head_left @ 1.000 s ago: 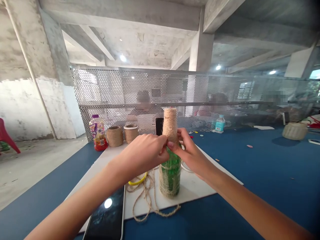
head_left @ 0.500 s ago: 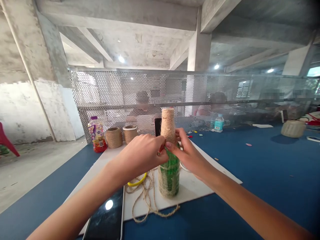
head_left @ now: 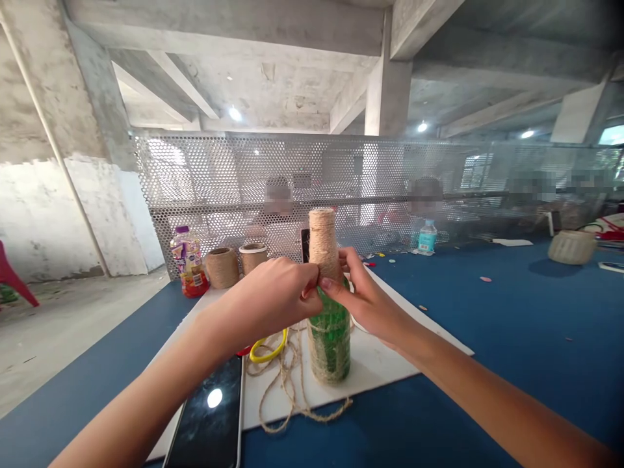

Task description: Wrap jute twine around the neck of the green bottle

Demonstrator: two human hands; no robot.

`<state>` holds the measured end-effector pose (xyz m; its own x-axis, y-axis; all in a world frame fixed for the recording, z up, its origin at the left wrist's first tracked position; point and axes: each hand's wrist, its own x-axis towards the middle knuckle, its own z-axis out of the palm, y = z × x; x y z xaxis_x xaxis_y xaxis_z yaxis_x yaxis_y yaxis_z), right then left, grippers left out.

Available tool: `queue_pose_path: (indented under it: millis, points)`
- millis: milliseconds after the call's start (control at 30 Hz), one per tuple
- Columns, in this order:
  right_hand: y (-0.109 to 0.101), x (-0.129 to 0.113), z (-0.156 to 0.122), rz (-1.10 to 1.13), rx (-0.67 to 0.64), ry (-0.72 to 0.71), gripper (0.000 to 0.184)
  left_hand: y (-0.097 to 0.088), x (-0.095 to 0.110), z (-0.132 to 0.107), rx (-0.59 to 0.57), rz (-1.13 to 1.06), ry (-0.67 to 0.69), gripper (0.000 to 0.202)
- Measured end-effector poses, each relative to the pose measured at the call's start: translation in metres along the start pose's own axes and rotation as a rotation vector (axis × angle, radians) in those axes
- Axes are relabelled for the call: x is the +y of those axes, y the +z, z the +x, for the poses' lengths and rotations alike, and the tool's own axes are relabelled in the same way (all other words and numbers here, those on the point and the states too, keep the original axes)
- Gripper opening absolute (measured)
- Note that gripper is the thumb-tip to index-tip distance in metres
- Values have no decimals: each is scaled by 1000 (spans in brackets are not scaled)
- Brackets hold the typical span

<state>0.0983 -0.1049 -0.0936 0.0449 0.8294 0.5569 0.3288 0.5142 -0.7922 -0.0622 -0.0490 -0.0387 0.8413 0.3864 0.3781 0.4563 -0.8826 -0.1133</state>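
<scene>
A green glass bottle (head_left: 331, 331) stands upright on a white board (head_left: 375, 364). Tan twine (head_left: 324, 244) is wound closely round its neck, and thinner strands with glue-like residue mark the lower body. My left hand (head_left: 292, 286) is closed in a pinch at the lower edge of the winding, apparently on the twine; its fingertips are partly hidden. My right hand (head_left: 358, 286) wraps round the bottle's shoulder from the right, thumb in front and fingers behind. Loose twine (head_left: 285, 383) lies in loops left of the bottle, its frayed end over the board's front edge.
Yellow-handled scissors (head_left: 268, 351) and a phone (head_left: 207, 416) lie at left front. Behind stand twine rolls (head_left: 223, 268) and a juice bottle (head_left: 190, 263). A water bottle (head_left: 427, 238) and a pale pot (head_left: 571, 248) are farther right. A perforated metal screen (head_left: 219, 169) borders the table.
The bottle's top has tipped slightly left. My left hand has shifted a little left and down, while my right hand keeps nearly the same place on the bottle.
</scene>
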Motion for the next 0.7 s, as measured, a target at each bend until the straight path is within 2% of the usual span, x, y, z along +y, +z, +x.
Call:
queue_pose_path:
  millis: [133, 567, 700]
  points:
    - [0, 1, -1, -9, -11, 9, 25, -2, -1, 1, -35, -46, 7, 11]
    - [2, 1, -2, -15, -1, 1, 26, 1, 2, 1, 37, 51, -16, 14]
    - [1, -1, -3, -50, 10, 4, 24, -2, 1, 1, 13, 24, 9, 15]
